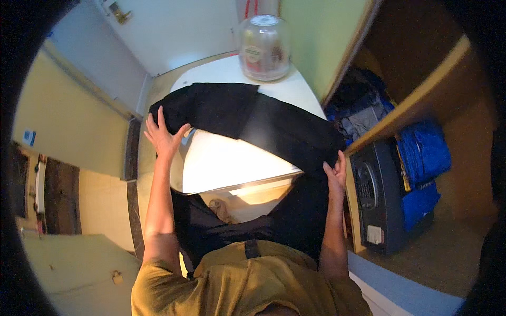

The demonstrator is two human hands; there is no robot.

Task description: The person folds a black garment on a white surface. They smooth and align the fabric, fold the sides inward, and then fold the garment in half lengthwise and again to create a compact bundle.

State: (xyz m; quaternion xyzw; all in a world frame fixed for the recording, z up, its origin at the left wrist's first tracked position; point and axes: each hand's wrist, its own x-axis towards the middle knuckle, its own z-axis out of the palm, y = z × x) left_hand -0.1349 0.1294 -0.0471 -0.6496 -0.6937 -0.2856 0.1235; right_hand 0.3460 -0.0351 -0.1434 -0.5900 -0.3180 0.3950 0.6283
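Observation:
A long piece of folded black cloth [221,108], apparently a garment, arches across a white table [237,162]. My left hand [164,136] is spread at the cloth's left end, fingers apart, its thumb near the lower edge. At the right end my right hand [336,172] touches the cloth, thumb and fingers slightly bent. Whether those fingers pinch the fabric cannot be made out. More black fabric lies below, over my lap, and its border with the cloth is unclear.
A clear plastic jar [265,47] stands at the table's far end. To the right, an open cupboard holds a dark safe with a keypad [365,185], folded blue fabric [423,154] and piled clothes [363,118] beside a wooden shelf edge [411,94]. A white door [174,31] is ahead.

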